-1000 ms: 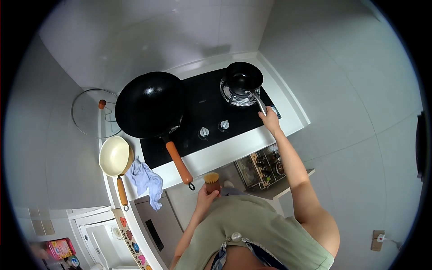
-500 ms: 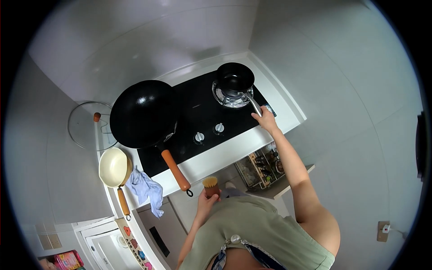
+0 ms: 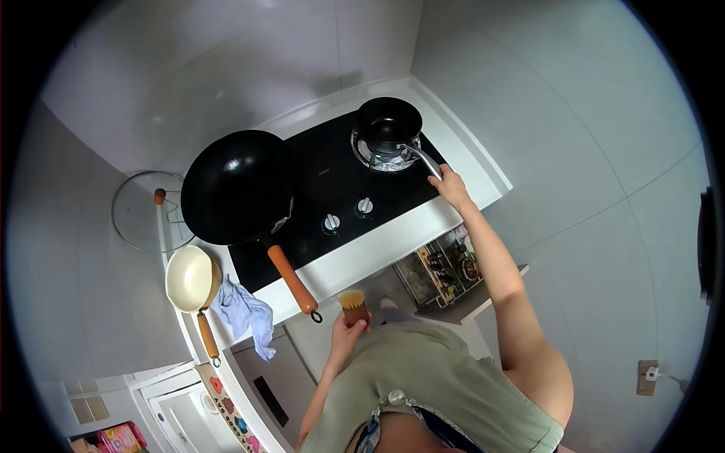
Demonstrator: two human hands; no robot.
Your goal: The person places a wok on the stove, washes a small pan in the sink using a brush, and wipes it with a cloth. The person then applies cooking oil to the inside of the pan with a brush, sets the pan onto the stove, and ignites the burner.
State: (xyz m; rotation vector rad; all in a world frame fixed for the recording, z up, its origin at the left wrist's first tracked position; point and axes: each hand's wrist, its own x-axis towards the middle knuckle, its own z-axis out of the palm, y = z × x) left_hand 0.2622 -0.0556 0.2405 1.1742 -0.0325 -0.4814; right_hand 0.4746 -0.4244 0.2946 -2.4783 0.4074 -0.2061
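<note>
My right hand point(image 3: 454, 189) is closed round the metal handle of a small black saucepan point(image 3: 388, 123), which sits on the right burner point(image 3: 387, 160) of the black stove point(image 3: 332, 177). In front of my body, my left hand point(image 3: 348, 334) grips a wooden scrubbing brush point(image 3: 354, 308) with its pale bristles facing up. A large black wok point(image 3: 236, 185) rests over the left side of the stove, its orange-brown handle point(image 3: 293, 278) reaching past the counter edge toward the brush.
A cream pan point(image 3: 189, 278), a blue cloth point(image 3: 245, 313) and a glass lid point(image 3: 147, 213) are at the left. Below the counter's right part, an open drawer point(image 3: 442, 275) holds several utensils. Two knobs point(image 3: 331, 222) line the stove's front. Walls enclose the back and right.
The view has shifted slightly. My right hand stays on the saucepan handle and my left hand still holds the brush; the saucepan remains at the right burner.
</note>
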